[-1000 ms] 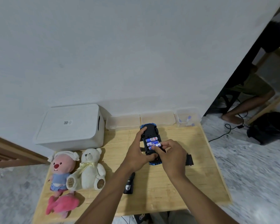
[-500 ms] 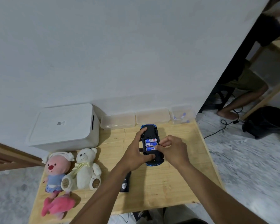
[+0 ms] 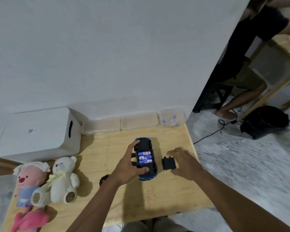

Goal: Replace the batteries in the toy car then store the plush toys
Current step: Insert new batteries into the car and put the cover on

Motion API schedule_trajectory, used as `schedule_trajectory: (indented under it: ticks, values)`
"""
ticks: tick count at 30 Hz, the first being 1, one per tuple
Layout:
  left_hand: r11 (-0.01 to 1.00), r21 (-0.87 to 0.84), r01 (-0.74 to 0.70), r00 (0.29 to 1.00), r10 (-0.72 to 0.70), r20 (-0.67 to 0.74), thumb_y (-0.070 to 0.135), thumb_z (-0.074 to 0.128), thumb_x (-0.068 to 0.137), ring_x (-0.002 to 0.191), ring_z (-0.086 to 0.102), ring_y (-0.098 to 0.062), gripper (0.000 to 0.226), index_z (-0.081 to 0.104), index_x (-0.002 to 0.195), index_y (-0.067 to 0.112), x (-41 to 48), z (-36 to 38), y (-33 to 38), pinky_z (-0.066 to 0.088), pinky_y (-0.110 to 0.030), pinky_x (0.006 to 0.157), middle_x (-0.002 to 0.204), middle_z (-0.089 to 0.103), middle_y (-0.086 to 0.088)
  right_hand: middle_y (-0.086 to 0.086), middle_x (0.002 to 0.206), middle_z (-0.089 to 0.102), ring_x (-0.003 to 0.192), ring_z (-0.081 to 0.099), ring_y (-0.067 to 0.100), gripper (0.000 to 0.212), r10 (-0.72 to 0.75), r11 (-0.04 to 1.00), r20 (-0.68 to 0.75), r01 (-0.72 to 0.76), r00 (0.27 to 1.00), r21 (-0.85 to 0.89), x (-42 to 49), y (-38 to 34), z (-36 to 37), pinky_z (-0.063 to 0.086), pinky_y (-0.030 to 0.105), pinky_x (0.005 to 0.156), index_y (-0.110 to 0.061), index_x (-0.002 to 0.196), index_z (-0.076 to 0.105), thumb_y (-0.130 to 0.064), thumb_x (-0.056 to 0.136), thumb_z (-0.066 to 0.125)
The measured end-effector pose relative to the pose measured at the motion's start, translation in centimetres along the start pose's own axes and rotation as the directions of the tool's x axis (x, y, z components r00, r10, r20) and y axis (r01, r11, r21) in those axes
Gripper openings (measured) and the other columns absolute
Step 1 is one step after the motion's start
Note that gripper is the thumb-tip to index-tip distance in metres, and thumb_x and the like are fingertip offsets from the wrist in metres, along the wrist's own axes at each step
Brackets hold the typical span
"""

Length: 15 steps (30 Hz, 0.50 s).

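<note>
- Three batteries (image 3: 145,157) sit in upturned toy car (image 3: 145,144) on table (image 3: 157,198)
- Left hand (image 3: 127,168) grips car's left side
- Right hand (image 3: 185,162), fingers spread, empty, beside black cover (image 3: 168,164) just right of car
- Plush toys (image 3: 57,180) well left of car

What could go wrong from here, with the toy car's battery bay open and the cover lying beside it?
1. The three batteries sit uncovered in the upturned toy car, which the left hand grips. Tilting it might spill them.
2. The battery cover lies loose on the table, not far from its right edge. The open right hand reaching for it could knock it toward the floor.
</note>
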<state>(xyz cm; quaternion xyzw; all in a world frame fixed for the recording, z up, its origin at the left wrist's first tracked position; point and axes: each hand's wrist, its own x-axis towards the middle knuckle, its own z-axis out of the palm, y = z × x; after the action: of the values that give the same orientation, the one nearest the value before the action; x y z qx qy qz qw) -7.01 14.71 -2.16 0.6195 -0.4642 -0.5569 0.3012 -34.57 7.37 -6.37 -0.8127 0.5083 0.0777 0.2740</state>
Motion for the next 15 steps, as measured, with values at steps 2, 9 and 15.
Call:
schedule_trajectory:
  ticks: [2, 9, 15]
  values:
    - [1.000, -0.009, 0.000, 1.000, 0.000, -0.011, 0.010, 0.090, 0.074, 0.099, 0.069, -0.002, 0.105, 0.030, 0.148, 0.054, 0.0, 0.5, -0.6, 0.061, -0.037, 0.091, 0.137, 0.055, 0.003, -0.002, 0.130, 0.048, 0.114, 0.049, 0.025, 0.057, -0.044, 0.997, -0.062, 0.039, 0.997, -0.069, 0.5, -0.1, 0.4, 0.049, 0.042, 0.088, -0.031, 0.134, 0.053, -0.040, 0.080, 0.069]
    - [0.998, -0.065, 0.021, 0.999, -0.024, -0.036, 0.004, 0.088, 0.075, 0.111, 0.062, 0.003, 0.105, 0.030, 0.149, 0.049, 0.0, 2.0, -1.4, 0.059, -0.042, 0.098, 0.139, 0.054, 0.004, 0.000, 0.103, 0.062, 0.095, 0.063, 0.027, 0.048, -0.123, 0.965, -0.156, 0.081, 0.980, -0.250, 1.1, -0.1, 1.5, 0.051, 0.040, 0.078, -0.024, 0.112, 0.063, -0.049, 0.071, 0.058]
    - [0.998, -0.067, 0.014, 0.999, -0.016, -0.038, 0.005, 0.089, 0.074, 0.117, 0.060, 0.001, 0.105, 0.031, 0.150, 0.047, -0.1, 2.2, -1.2, 0.057, -0.037, 0.100, 0.142, 0.053, 0.008, -0.010, 0.098, 0.059, 0.084, 0.060, 0.007, 0.046, 0.011, 0.930, -0.440, 0.153, 0.898, 0.335, 1.1, -1.1, -0.8, 0.053, 0.021, 0.077, -0.023, 0.108, 0.068, -0.036, 0.065, 0.080]
